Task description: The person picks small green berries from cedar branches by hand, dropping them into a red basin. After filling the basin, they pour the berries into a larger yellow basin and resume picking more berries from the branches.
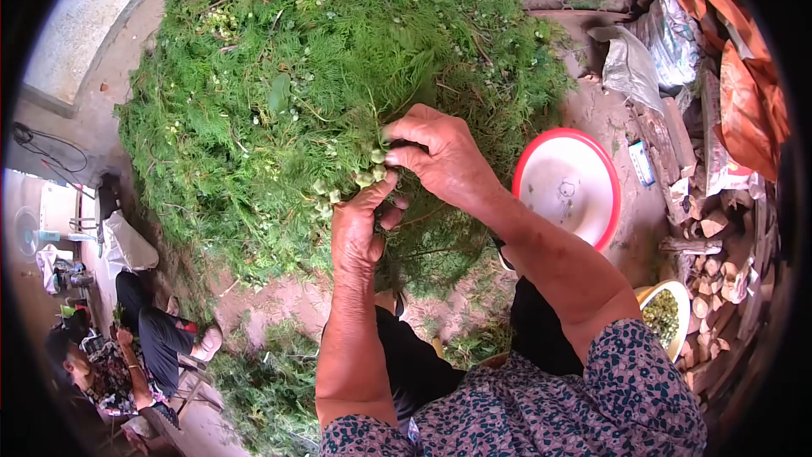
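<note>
A large heap of cut evergreen branches, feathery like cypress or arborvitae, spreads in front of me. Over its near edge, my left hand is closed around a sprig bearing several pale green cones. Those cones show just above the left fingers and thumb. My right hand is pinched at the upper end of the same cluster, its thumb and forefinger touching a green cone. The sprig's stem is partly hidden by my fingers.
A white basin with a red rim stands right of the heap. Near my right elbow, a yellow-rimmed bowl holds small green pieces. Firewood and sacks line the right side. Another person sits at lower left, beside more branches.
</note>
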`<move>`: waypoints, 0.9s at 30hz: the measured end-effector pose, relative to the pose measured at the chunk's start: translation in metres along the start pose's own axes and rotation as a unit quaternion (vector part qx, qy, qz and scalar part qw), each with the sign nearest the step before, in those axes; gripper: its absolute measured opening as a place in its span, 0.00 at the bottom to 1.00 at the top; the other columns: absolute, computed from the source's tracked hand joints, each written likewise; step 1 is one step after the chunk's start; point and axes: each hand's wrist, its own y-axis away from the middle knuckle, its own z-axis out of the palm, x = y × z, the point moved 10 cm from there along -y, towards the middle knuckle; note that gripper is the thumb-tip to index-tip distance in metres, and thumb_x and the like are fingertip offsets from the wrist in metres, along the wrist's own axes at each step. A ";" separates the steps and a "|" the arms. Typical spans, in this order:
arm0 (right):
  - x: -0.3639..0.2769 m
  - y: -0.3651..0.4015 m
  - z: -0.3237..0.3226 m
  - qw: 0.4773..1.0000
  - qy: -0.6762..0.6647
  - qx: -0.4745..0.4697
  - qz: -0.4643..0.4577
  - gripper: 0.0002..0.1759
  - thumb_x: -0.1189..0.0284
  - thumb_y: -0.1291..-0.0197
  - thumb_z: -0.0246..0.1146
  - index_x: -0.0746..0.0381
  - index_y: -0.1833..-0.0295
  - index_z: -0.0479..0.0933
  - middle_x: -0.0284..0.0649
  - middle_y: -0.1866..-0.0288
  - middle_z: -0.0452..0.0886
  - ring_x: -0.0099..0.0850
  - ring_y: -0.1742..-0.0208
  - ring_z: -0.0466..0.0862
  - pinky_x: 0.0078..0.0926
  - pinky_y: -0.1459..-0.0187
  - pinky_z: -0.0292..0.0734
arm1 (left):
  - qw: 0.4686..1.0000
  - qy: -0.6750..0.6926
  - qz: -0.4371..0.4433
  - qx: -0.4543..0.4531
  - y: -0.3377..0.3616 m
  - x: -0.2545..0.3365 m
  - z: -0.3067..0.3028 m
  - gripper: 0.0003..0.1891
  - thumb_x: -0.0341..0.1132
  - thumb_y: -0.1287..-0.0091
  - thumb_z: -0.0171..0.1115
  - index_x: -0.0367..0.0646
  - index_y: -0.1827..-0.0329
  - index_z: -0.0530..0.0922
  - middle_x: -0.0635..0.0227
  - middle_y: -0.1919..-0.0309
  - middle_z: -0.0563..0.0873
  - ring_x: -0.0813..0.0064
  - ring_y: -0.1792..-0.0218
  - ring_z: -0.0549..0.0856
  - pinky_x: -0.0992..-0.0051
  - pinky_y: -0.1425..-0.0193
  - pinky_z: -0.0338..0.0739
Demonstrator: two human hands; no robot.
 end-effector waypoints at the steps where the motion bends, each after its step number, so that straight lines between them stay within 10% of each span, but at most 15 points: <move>1: 0.002 0.001 -0.002 1.000 0.013 0.009 0.000 0.11 0.80 0.56 0.64 0.66 0.63 0.76 0.43 0.70 0.75 0.36 0.68 0.78 0.28 0.67 0.72 | 1.000 0.001 0.027 0.001 0.002 0.008 0.003 0.11 0.31 0.44 0.63 0.36 0.62 0.76 0.65 0.71 0.81 0.74 0.78 0.78 0.81 0.83 0.62; 9: 0.011 0.005 0.002 0.998 0.000 -0.004 0.061 0.11 0.81 0.54 0.64 0.68 0.63 0.72 0.40 0.71 0.74 0.26 0.70 0.76 0.23 0.67 0.71 | 0.993 0.031 0.071 0.094 0.003 0.008 -0.016 0.07 0.27 0.45 0.61 0.32 0.65 0.78 0.63 0.74 0.81 0.73 0.81 0.78 0.76 0.82 0.71; 15: -0.010 0.000 0.002 0.997 0.041 -0.010 -0.063 0.09 0.77 0.50 0.63 0.67 0.63 0.73 0.41 0.72 0.75 0.32 0.76 0.76 0.27 0.74 0.70 | 0.994 0.004 0.084 0.068 0.002 0.015 -0.011 0.08 0.27 0.46 0.62 0.35 0.63 0.77 0.65 0.74 0.80 0.75 0.82 0.77 0.80 0.85 0.67; 17: 0.029 0.009 0.019 0.960 -0.161 -0.109 0.203 0.06 0.74 0.44 0.60 0.65 0.63 0.74 0.34 0.71 0.73 0.21 0.75 0.73 0.17 0.77 0.66 | 0.996 0.047 0.041 0.067 -0.003 0.007 -0.018 0.09 0.27 0.46 0.63 0.36 0.63 0.76 0.65 0.74 0.80 0.75 0.82 0.75 0.80 0.86 0.65; 21: 0.041 0.016 0.019 0.845 -0.443 -0.082 0.289 0.08 0.75 0.42 0.57 0.65 0.57 0.72 0.35 0.68 0.74 0.20 0.76 0.71 0.14 0.80 0.60 | 0.990 0.116 -0.010 0.082 -0.009 -0.003 -0.029 0.10 0.28 0.46 0.63 0.36 0.63 0.74 0.64 0.75 0.78 0.75 0.83 0.72 0.80 0.86 0.62; 27: 0.040 0.018 0.019 0.863 -0.416 -0.081 0.275 0.09 0.75 0.45 0.60 0.65 0.58 0.73 0.33 0.72 0.74 0.18 0.78 0.71 0.13 0.80 0.61 | 0.989 0.109 -0.009 0.103 -0.008 -0.004 -0.025 0.10 0.28 0.46 0.63 0.36 0.62 0.75 0.61 0.75 0.78 0.74 0.83 0.73 0.80 0.86 0.63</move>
